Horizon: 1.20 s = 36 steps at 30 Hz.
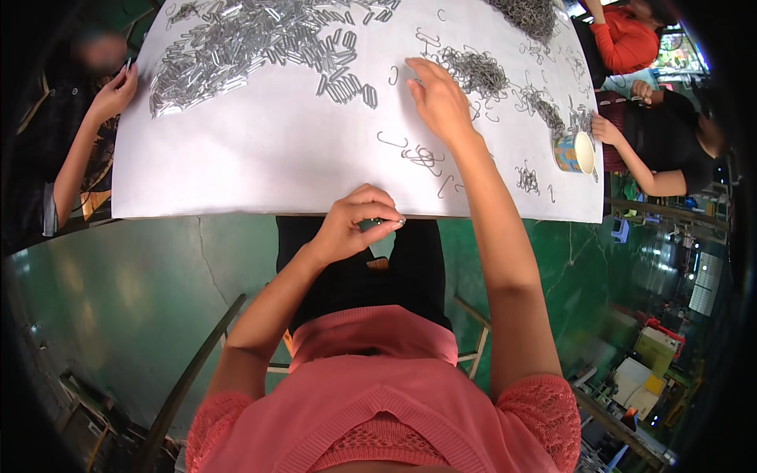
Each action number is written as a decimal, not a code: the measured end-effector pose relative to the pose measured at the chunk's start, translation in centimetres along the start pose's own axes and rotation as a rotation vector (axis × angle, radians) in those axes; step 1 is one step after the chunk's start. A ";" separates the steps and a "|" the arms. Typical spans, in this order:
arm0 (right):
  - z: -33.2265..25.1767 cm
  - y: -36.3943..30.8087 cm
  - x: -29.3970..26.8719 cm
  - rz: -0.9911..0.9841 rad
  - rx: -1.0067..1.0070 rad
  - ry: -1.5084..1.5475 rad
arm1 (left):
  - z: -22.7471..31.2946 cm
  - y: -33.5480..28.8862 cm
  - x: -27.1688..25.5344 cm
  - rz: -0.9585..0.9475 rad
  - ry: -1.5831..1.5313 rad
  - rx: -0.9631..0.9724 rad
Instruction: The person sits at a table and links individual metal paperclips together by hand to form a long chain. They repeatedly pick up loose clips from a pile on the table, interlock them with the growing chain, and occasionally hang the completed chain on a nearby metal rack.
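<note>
Close to the table's near edge, my left hand [361, 222] is closed in a pinch. A small shiny metal piece [400, 221] shows at its fingertips, too little of it visible to tell its kind. Farther out, my right hand [439, 98] is stretched over the white tabletop [276, 169], fingers extended, thumb apart, and nothing visible in it. It lies just left of a pile of wire hooks [475, 72]; a single loose hook [393, 76] is by its fingertips. A smaller cluster of hooks [423, 158] lies between my two hands.
A large heap of oblong metal pieces [229, 55] covers the far left. Dark hooks [527, 16] are heaped at the far right, with more clusters nearer. A patterned paper cup [574, 153] lies near the right edge. Other people's hands [116, 93] rest at both table sides.
</note>
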State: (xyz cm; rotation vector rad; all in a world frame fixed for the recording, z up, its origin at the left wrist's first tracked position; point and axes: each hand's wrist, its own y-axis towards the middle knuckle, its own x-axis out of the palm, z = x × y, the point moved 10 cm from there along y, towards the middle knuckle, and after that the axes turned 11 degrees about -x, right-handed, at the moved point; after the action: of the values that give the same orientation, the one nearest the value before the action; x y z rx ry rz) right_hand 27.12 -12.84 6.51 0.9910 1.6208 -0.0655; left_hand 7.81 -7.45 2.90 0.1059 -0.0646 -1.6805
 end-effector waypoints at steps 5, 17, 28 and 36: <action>0.0 0.9 2.5 -0.010 -0.054 -0.157 | 0.2 -0.5 0.1 0.024 0.000 0.024; 9.4 4.7 3.1 -0.217 0.204 -0.191 | 0.1 -0.1 0.1 -0.005 -0.001 0.001; 4.9 -1.3 -0.5 -0.250 -0.010 0.108 | -0.6 -0.5 0.1 -0.015 0.007 0.002; 4.7 1.4 4.9 -0.538 0.356 0.037 | 0.4 -0.6 0.4 -0.015 0.038 0.002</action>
State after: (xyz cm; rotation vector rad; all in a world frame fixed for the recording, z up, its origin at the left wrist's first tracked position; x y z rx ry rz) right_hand 31.80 -11.72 1.57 0.7913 1.9119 -0.7242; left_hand 7.14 -7.78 3.24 0.1393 -0.0370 -1.6928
